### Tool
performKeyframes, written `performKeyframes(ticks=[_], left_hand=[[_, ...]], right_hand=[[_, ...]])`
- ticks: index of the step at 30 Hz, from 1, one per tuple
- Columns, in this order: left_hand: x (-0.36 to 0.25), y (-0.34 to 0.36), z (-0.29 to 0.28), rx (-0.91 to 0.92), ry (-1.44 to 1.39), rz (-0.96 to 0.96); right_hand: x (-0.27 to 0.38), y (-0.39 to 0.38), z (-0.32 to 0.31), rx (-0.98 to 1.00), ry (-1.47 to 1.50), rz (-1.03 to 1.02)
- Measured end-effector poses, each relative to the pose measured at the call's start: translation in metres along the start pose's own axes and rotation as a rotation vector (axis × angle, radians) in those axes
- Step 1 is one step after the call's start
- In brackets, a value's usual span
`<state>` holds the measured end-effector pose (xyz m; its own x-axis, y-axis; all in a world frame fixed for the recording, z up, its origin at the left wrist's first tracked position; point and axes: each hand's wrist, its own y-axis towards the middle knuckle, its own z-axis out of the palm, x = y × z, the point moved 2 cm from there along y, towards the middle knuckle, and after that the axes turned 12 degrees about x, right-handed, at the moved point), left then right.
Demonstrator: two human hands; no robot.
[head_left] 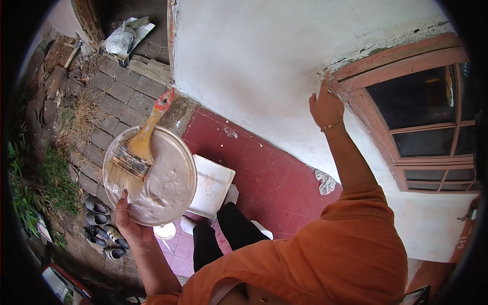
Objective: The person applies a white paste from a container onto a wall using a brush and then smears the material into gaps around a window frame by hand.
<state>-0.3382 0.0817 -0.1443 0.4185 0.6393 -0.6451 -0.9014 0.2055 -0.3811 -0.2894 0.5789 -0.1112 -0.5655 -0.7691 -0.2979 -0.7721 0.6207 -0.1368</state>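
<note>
My left hand (131, 223) grips the near edge of a round paint bucket (173, 175), its thumb over the rim and its other fingers hidden below. Thick whitish paint fills the bucket. A wide paintbrush (140, 145) with a worn yellow handle and red tip lies across the top, its bristles close to my thumb. Over on the right, my right hand (327, 105) is raised to the white wall (254, 56), beside the upper corner of the reddish-brown window frame (351, 84). Its index finger points up at the cracked edge there, the thumb apart; I see nothing held.
Below stands a white, squarish container (211, 183) on red floor tiles (264, 168), near my feet. A crumpled cloth (324, 181) lies at the wall's foot. Several shoes (104, 226) sit beside the brick paving (119, 91). A white bag (122, 40) rests by the doorway.
</note>
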Motion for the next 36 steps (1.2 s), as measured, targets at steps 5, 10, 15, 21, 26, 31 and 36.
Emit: performKeyframes(ticks=[5,10,15,21,26,31,36], left_hand=[[0.001,0.003,0.013,-0.001,0.019,0.01],[-0.001,0.0,0.015,-0.013,0.023,-0.001],[-0.001,0.0,0.02,0.004,0.018,-0.026],[0.004,0.002,0.027,0.062,0.013,-0.063],[0.011,0.003,0.056,0.105,0.013,-0.123],[0.025,0.003,0.075,0.215,-0.051,-0.167],[0.03,-0.002,0.112,0.291,-0.063,-0.16]], right_hand=[[-0.026,0.023,0.029,-0.042,-0.075,0.069],[-0.012,0.003,0.022,0.204,-0.072,0.108],[-0.015,-0.006,0.002,0.057,-0.055,0.087],[-0.015,-0.029,0.005,0.168,-0.048,0.016],[0.002,-0.102,-0.037,0.073,0.695,-0.28],[0.061,-0.172,-0.138,-0.019,0.673,-0.696],[0.082,-0.183,-0.147,-0.029,0.528,-0.788]])
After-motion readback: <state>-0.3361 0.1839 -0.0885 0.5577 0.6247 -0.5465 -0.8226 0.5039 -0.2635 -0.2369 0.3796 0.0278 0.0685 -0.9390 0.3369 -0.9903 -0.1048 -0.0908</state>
